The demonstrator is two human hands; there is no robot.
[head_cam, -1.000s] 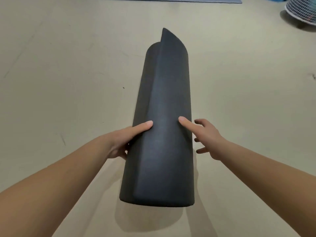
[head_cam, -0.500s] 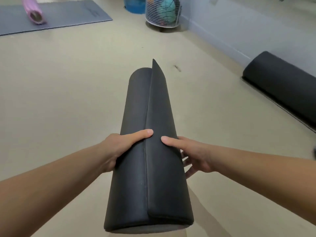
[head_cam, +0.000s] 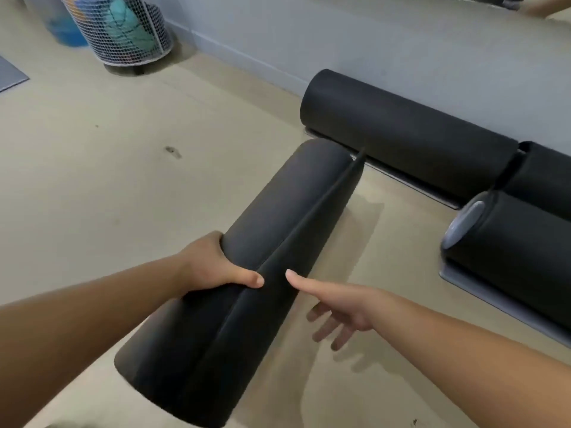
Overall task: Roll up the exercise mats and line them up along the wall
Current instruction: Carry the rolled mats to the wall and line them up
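Note:
I carry a rolled black exercise mat (head_cam: 278, 217) above the beige floor, its far end pointing toward the wall (head_cam: 370, 41). Its loose outer flap runs along the top. My left hand (head_cam: 213, 267) grips the roll from the left, thumb curled over the top. My right hand (head_cam: 340, 307) is at the right side, with its straight thumb lying on the flap and its fingers spread below the roll's edge. Against the wall lies a second rolled black mat (head_cam: 401, 134). Two more black rolls, one nearer (head_cam: 509, 257) and one behind it (head_cam: 543, 171), lie at the right.
A white mesh basket (head_cam: 123, 29) with coloured things inside stands at the back left by the wall, beside a blue container (head_cam: 65, 29). The corner of a flat grey mat (head_cam: 9, 75) shows at the left edge. Bare beige floor (head_cam: 123, 180) lies to the left.
My view has swung right toward the wall and the rolled mats there have come close. The carried roll now points at them. My right fingers have spread out from under the roll.

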